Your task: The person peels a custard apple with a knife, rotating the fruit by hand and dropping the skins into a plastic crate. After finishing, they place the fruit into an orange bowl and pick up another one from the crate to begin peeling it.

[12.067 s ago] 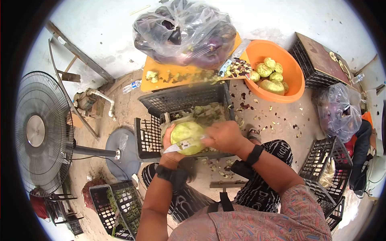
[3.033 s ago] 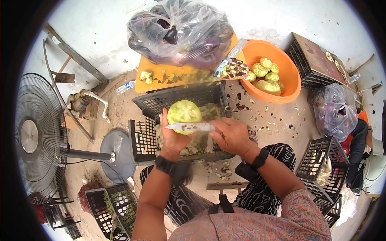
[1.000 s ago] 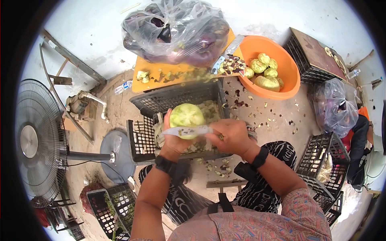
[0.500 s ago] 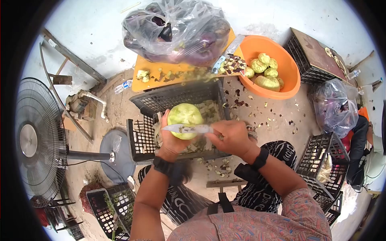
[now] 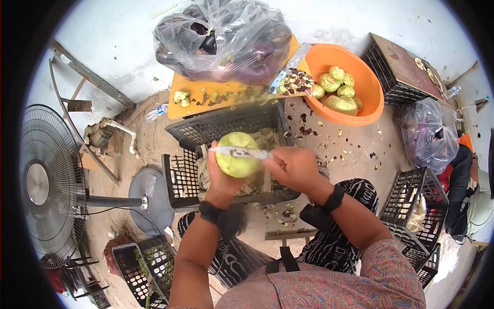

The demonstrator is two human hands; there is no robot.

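Note:
A peeled, pale green eggplant (image 5: 237, 167) rests in my left hand (image 5: 221, 177), whose fingers curl around its left side. My right hand (image 5: 297, 169) is closed on the handle of a knife (image 5: 244, 153). The knife's pale blade lies flat across the upper part of the eggplant, its tip pointing left. Both hands are over a black plastic crate (image 5: 180, 177) with pale cut strips (image 5: 265, 138) inside it.
Beyond the crate, a bag of purple eggplants (image 5: 226, 44) sits on a yellow board (image 5: 180, 108) with peel scraps. An orange basin (image 5: 378, 98) holds several peeled eggplants. A fan (image 5: 51, 180) stands left, a slatted crate (image 5: 401, 201) right.
The knife has moved up a little across the eggplant, from its lower half to its upper part. The eggplant appears tilted differently in my left hand.

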